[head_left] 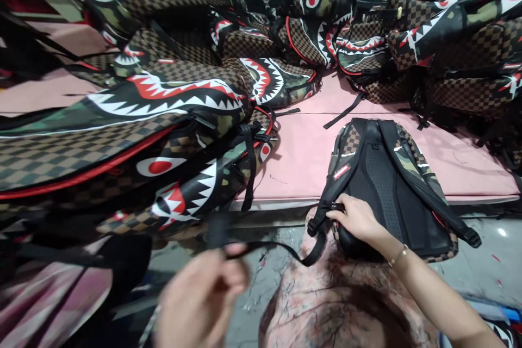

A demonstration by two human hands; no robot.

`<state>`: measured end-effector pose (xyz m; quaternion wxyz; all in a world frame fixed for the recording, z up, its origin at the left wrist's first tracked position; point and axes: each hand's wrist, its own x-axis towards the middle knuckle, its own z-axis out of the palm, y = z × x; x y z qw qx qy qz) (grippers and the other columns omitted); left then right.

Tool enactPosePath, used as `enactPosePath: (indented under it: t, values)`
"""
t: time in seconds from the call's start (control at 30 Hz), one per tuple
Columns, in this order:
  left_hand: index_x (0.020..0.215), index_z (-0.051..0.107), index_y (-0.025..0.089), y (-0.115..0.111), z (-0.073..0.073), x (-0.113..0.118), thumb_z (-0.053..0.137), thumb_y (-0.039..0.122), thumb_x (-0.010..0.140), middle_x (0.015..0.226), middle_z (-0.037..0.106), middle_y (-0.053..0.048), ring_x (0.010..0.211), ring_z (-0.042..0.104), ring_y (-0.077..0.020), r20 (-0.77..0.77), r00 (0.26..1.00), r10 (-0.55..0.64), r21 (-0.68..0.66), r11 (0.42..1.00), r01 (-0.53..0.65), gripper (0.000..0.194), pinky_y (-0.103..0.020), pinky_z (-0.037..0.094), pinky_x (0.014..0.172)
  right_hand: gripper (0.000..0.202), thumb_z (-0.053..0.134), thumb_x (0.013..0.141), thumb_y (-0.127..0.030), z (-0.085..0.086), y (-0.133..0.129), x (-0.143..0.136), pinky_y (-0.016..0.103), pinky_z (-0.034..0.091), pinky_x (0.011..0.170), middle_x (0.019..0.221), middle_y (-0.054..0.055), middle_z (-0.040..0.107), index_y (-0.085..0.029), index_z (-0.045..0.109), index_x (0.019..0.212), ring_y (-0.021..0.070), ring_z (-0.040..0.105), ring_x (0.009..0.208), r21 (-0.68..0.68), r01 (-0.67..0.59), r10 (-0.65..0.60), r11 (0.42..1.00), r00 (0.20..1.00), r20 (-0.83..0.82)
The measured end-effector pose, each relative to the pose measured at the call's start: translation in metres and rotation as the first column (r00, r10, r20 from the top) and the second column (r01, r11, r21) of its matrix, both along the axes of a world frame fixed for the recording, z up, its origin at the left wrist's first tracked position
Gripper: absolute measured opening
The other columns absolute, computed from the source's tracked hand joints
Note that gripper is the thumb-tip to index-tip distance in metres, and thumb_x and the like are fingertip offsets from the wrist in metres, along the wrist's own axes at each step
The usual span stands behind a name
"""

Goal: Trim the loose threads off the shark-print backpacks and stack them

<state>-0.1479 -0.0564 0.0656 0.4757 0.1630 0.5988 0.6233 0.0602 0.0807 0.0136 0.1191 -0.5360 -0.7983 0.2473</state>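
Observation:
A backpack (381, 190) lies with its black padded back and shoulder straps facing up, at the table's front edge. My right hand (353, 217) pinches the lower end of its left shoulder strap, near the buckle. From there a thin black webbing strap (277, 246) curves down and across to my left hand (207, 293). My left hand, blurred by motion, is closed on that webbing at the lower middle. A dark blurred strap piece stands up just above its fingers.
Shark-mouth backpacks (163, 114) are piled on the left of the pink table (297, 147). More backpacks (460, 49) are stacked at the back and right. Pink patterned fabric (310, 304) is at the lower middle, above the grey floor (489, 239).

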Motion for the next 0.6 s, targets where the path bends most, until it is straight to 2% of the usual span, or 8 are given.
enactPosePath:
  t: [0.07, 0.13, 0.2, 0.37, 0.5, 0.6]
  values:
    - [0.066, 0.064, 0.013, 0.016, -0.012, 0.021, 0.075, 0.040, 0.058, 0.039, 0.048, 0.004, 0.036, 0.038, -0.0058, 0.089, 0.987, -0.131, -0.033, 0.990, 0.135, 0.030, -0.017, 0.028, 0.034, 0.017, 0.049, 0.085, -0.035, 0.004, -0.017, 0.015, 0.026, 0.044, 0.066, 0.082, 0.003, 0.066, -0.020, 0.056, 0.092, 0.0180, 0.063, 0.075, 0.035, 0.045, -0.037, 0.998, 0.980, -0.196]
    - [0.067, 0.065, 0.012, 0.024, -0.022, 0.044, 0.073, 0.040, 0.060, 0.038, 0.050, 0.003, 0.036, 0.038, -0.0058, 0.173, 0.945, -0.278, -0.065, 0.954, 0.293, 0.030, -0.017, 0.026, 0.036, 0.016, 0.044, 0.088, -0.029, 0.007, -0.035, 0.027, 0.026, 0.045, 0.070, 0.086, 0.003, 0.064, -0.021, 0.054, 0.096, 0.0162, 0.061, 0.079, 0.066, 0.088, -0.057, 0.994, 0.925, -0.376]
    - [0.069, 0.065, 0.012, 0.026, -0.028, 0.061, 0.070, 0.040, 0.064, 0.038, 0.051, 0.001, 0.036, 0.037, -0.0057, 0.185, 0.912, -0.367, -0.085, 0.918, 0.387, 0.029, -0.017, 0.026, 0.037, 0.015, 0.046, 0.087, -0.026, 0.008, -0.051, 0.034, 0.024, 0.045, 0.069, 0.087, 0.003, 0.063, -0.021, 0.056, 0.097, 0.0156, 0.059, 0.079, 0.077, 0.061, -0.017, 0.995, 0.881, -0.474]
    - [0.054, 0.057, 0.015, 0.017, -0.033, 0.068, 0.063, 0.042, 0.071, 0.035, 0.049, 0.002, 0.034, 0.037, -0.0060, 0.012, 0.876, -0.483, -0.123, 0.868, 0.481, 0.032, -0.017, 0.027, 0.040, 0.015, 0.054, 0.083, -0.022, 0.010, -0.071, 0.032, 0.024, 0.045, 0.066, 0.085, 0.004, 0.061, -0.020, 0.057, 0.099, 0.0149, 0.057, 0.077, 0.072, -0.102, 0.125, 0.992, 0.840, -0.528]
    - [0.052, 0.055, 0.016, 0.016, -0.033, 0.067, 0.059, 0.044, 0.075, 0.037, 0.051, 0.001, 0.035, 0.039, -0.0072, -0.068, 0.813, -0.578, -0.161, 0.811, 0.563, 0.036, -0.018, 0.029, 0.040, 0.014, 0.055, 0.083, -0.022, 0.012, -0.070, 0.026, 0.024, 0.045, 0.065, 0.082, 0.004, 0.061, -0.019, 0.057, 0.097, 0.0150, 0.057, 0.074, 0.064, -0.127, 0.142, 0.990, 0.845, -0.516]
    - [0.049, 0.053, 0.016, 0.018, -0.034, 0.069, 0.057, 0.045, 0.076, 0.037, 0.050, 0.001, 0.036, 0.040, -0.0073, -0.111, 0.793, -0.599, -0.167, 0.798, 0.579, 0.039, -0.018, 0.030, 0.040, 0.011, 0.056, 0.081, -0.021, 0.011, -0.069, 0.026, 0.024, 0.044, 0.062, 0.079, 0.003, 0.061, -0.019, 0.058, 0.093, 0.0146, 0.057, 0.071, 0.074, -0.131, 0.150, 0.989, 0.854, -0.498]
